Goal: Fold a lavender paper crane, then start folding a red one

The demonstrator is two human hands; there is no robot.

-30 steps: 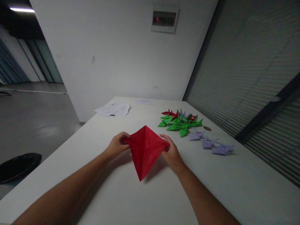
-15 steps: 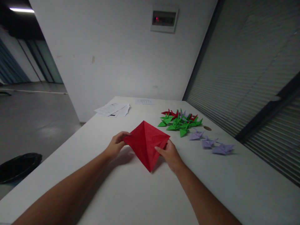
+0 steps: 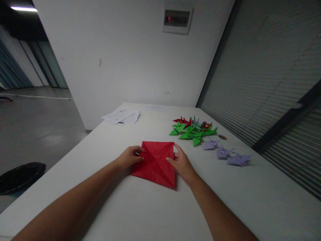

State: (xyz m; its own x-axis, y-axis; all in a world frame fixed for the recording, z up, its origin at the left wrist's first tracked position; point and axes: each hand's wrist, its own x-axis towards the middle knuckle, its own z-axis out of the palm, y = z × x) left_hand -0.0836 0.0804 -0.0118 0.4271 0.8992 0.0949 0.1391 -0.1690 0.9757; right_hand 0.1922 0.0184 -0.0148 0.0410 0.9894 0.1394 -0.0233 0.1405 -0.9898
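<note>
A creased sheet of red origami paper [image 3: 156,164] is held just over the white table [image 3: 120,207], its edges roughly square to me. Along its left edge, my left hand [image 3: 130,156] pinches the paper between thumb and fingers. My right hand [image 3: 181,163] grips the opposite edge, thumb on top and fingers behind, where they are partly hidden. Fold lines cross near the middle of the sheet.
Folded green paper cranes [image 3: 192,132] lie in a cluster at the right back, with red cranes [image 3: 184,121] behind. Several purple cranes [image 3: 224,153] run along the right side. Printed papers [image 3: 121,117] lie at the far left; a black-lined bin [image 3: 22,177] stands beside the table.
The red paper has turned from a diamond position to a square one and come lower and flatter. My left hand has shifted slightly right and down; both hands still hold the sheet.
</note>
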